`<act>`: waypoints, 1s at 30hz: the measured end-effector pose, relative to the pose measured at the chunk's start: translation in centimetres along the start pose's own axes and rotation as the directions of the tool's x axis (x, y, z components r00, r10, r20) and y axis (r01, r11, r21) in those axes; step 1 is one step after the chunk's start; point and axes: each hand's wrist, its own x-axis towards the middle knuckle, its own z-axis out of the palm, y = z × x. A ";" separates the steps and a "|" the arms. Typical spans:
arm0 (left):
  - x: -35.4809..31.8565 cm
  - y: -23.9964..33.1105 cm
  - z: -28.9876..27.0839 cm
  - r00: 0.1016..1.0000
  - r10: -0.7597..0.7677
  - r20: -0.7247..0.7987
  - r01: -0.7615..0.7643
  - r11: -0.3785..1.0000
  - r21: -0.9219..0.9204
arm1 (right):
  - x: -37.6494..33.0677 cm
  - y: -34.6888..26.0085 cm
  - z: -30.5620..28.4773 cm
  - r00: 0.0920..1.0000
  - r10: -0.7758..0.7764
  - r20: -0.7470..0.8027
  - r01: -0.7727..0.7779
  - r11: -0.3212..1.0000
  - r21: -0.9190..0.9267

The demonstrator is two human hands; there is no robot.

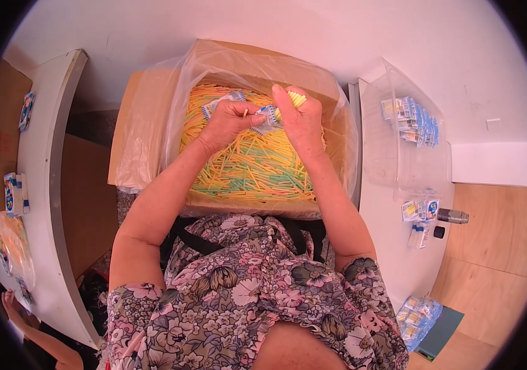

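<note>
Over a plastic-lined cardboard box (140, 142) full of thin yellow, orange and green sticks (257, 163), both my hands are raised close together. My right hand (303, 126) is closed around a bunch of pale yellow sticks (297, 98), whose ends show above the fingers. Between the hands is a small clear and blue packet (269, 117). My left hand (229, 126) pinches its near side, with a short stick end poking out by the fingertips. Behind the left hand, another blue and clear packet (232, 97) lies on the sticks, partly covered.
To the right, a clear plastic bin (377, 148) holds several filled packets (418, 120). More packets (421, 211), a dark cylinder (453, 216) and a bagged bundle (419, 317) lie nearby. At the left stands a white table (44, 185); another person's hand (12, 305) shows at lower left.
</note>
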 end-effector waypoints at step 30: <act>0.0 -0.3 0.1 1.000 0.007 -0.009 -0.008 0.992 -0.125 | -1.4 1.3 -1.1 0.990 -0.062 0.130 0.044 0.989 0.142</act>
